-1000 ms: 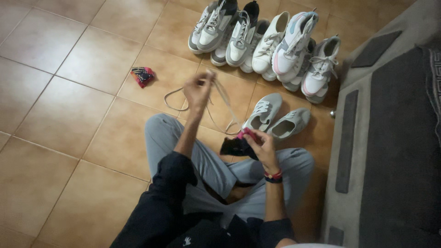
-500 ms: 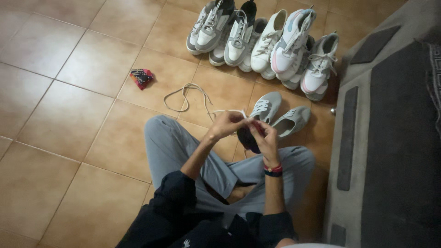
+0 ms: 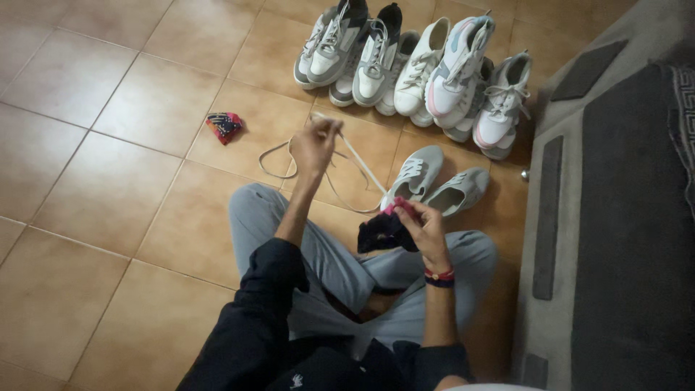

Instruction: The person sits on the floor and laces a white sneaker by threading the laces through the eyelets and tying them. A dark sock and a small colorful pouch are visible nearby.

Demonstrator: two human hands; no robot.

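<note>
I sit cross-legged on the tiled floor. My left hand is raised forward and pinches a white shoelace that runs taut to my right hand and trails in a loop over the floor. My right hand is closed on a dark shoe with pink trim, held above my right knee. Just beyond it lie two pale grey sneakers, side by side on the tiles.
A row of several white and grey sneakers lines the floor ahead. A small red and dark bundle lies on a tile to the left. A grey sofa with dark cushions fills the right side.
My left hand went from raised, back to my right hand at the shoe, then out forward again, drawing the lace taut. My right hand stayed at the dark shoe.
</note>
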